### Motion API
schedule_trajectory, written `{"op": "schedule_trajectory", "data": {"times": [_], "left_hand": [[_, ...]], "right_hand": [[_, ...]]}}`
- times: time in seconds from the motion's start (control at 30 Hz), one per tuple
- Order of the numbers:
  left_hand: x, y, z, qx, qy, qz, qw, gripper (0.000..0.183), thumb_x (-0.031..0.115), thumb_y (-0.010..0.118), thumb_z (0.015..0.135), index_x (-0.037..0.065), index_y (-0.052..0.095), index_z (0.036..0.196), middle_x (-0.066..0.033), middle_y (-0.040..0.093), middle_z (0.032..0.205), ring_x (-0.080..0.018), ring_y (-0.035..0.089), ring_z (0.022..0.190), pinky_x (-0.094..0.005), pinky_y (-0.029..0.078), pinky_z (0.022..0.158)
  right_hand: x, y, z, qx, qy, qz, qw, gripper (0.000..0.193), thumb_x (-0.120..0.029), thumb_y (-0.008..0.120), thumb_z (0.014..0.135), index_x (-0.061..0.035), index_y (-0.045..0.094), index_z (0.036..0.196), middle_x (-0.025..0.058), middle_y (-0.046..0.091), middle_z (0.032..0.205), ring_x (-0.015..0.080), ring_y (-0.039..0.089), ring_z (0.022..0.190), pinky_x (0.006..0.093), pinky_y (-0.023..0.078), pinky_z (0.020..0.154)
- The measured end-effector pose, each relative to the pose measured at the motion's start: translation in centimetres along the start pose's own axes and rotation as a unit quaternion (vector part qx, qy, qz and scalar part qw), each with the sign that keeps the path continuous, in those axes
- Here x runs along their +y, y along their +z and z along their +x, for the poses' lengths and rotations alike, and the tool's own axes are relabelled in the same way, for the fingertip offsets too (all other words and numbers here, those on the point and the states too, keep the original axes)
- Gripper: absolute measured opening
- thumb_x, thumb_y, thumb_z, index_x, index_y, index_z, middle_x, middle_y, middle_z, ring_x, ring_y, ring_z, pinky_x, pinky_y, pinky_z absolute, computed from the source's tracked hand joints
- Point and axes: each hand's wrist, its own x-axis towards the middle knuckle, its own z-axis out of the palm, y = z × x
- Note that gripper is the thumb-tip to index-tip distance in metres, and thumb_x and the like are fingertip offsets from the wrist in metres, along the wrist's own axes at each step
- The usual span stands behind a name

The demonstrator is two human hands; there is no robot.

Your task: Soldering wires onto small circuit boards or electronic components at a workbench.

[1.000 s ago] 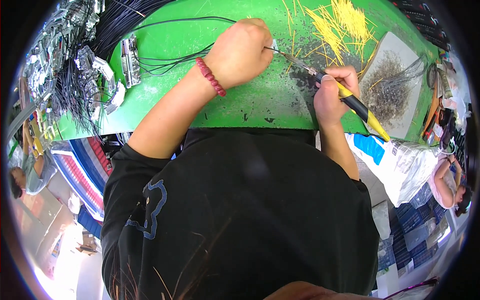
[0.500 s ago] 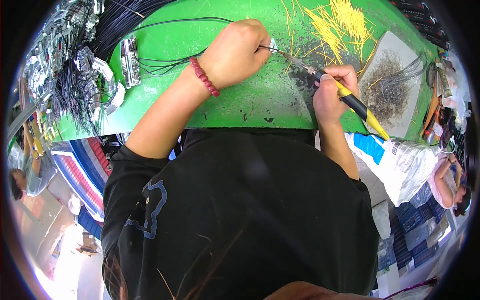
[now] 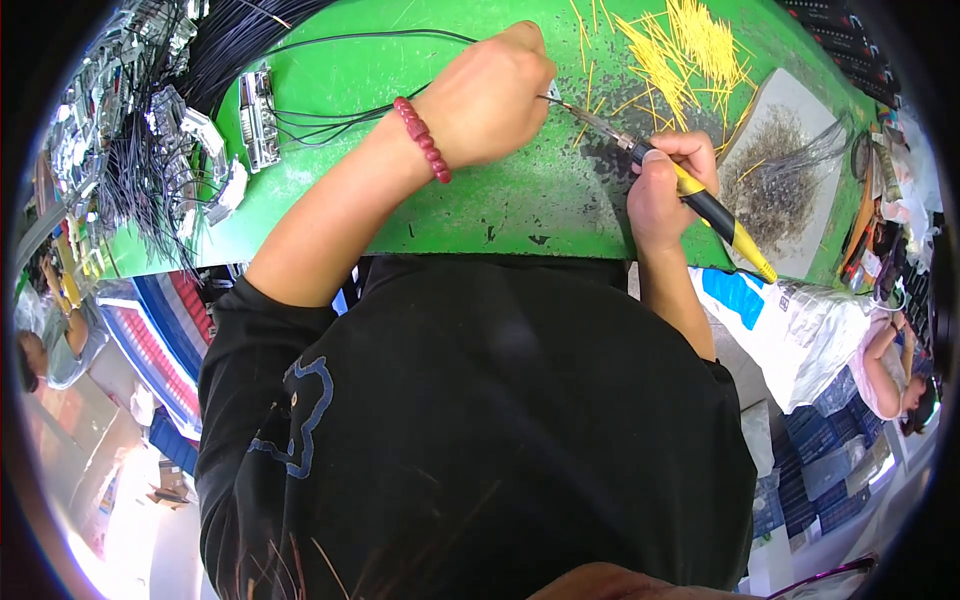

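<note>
My right hand (image 3: 664,195) grips a soldering iron (image 3: 712,212) with a yellow and black handle. Its metal tip points up and left toward my left hand (image 3: 490,100). The left fingers are curled down and mostly hidden behind the back of the hand. They close on a thin black wire (image 3: 545,97), whose end peeks out close to the iron's tip. A small whitish piece (image 3: 553,88) lies right there on the green table. More black wires (image 3: 345,124) run from behind that hand to a shiny metallic part (image 3: 259,120) on the left.
Heaped metallic parts with black wires (image 3: 140,130) fill the table's left side. Thin yellow strands (image 3: 700,50) lie scattered at the far right. A pale board (image 3: 812,110) with grey-brown residue and fine wires sits beside my right hand. Other people are visible at both edges.
My left hand has shifted slightly up and to the right, turning so that its back covers more of the wire. The right hand and soldering iron have hardly moved.
</note>
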Motion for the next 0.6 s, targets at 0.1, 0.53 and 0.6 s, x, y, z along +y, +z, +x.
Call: {"op": "schedule_trajectory", "data": {"times": [0.1, 0.53, 0.6], "left_hand": [[-0.12, -0.31, 0.08, -0.006, 0.008, -0.015, 1.0, 0.011, 0.005, 0.059, 0.076, -0.005, 0.056, 0.072, -0.0198, 0.054, 0.084, -0.0369, 0.057, 0.081, -0.0433, 0.047, 0.072], [-0.02, -0.55, 0.69, -0.053, -0.021, 0.023, 0.998, 0.014, 0.005, 0.058, 0.076, -0.007, 0.056, 0.071, -0.0217, 0.053, 0.084, -0.0384, 0.056, 0.08, -0.0442, 0.047, 0.073], [-0.02, -0.53, 0.68, -0.048, -0.019, 0.02, 0.998, 0.015, 0.006, 0.058, 0.076, -0.007, 0.055, 0.071, -0.0218, 0.053, 0.084, -0.0387, 0.056, 0.08, -0.0445, 0.047, 0.073]], "right_hand": [[0.06, -0.18, 0.01, -0.004, -0.004, -0.015, 1.0, 0.008, -0.001, 0.056, 0.078, 0.0013, 0.055, 0.085, 0.0073, 0.058, 0.08, 0.0081, 0.052, 0.058, 0.0201, 0.046, 0.053], [-0.24, 0.13, 0.07, -0.014, 0.01, -0.027, 0.999, 0.008, -0.002, 0.058, 0.08, 0.0009, 0.056, 0.086, 0.0053, 0.057, 0.076, 0.0084, 0.053, 0.057, 0.0206, 0.046, 0.054], [-0.25, 0.12, 0.07, -0.018, 0.011, -0.036, 0.999, 0.008, -0.003, 0.058, 0.08, 0.0009, 0.056, 0.086, 0.0051, 0.057, 0.076, 0.0084, 0.053, 0.057, 0.0205, 0.046, 0.054]]}}
